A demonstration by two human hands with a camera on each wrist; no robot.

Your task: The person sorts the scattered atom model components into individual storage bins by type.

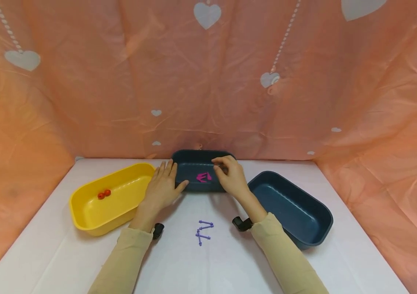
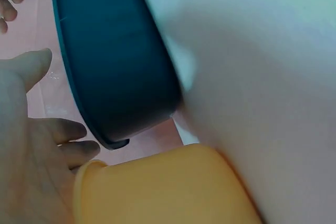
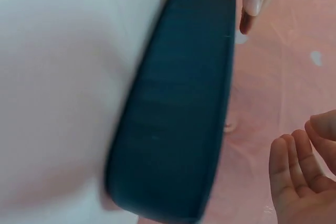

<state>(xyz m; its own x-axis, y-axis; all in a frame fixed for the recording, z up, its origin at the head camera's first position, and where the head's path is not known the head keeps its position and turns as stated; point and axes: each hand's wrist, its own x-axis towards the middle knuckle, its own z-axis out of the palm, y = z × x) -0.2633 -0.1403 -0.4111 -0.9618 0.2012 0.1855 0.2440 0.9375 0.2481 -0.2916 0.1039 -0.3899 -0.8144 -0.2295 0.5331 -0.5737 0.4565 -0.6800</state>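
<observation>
My left hand (image 1: 161, 188) reaches over the right end of a yellow bin (image 1: 107, 223), its fingers straight and close to the left end of a dark blue bin (image 1: 193, 188). The left wrist view shows that hand (image 2: 44, 156) beside both rims; whether it touches them I cannot tell. Several magenta pieces (image 1: 204, 177) lie in the dark bin. Above its right end is my right hand (image 1: 233, 176), fingers loosely bent. In the right wrist view the right hand (image 3: 304, 171) is beside the bin, with nothing visible between thumb and fingers.
Several thin purple rods (image 1: 204, 237) form a zigzag on the white table (image 1: 226, 261) between my forearms. Two red round pieces (image 1: 104, 194) sit in the yellow bin. Another dark blue bin (image 1: 293, 210) stands at the right. An orange cloth (image 1: 208, 90) with hearts hangs behind.
</observation>
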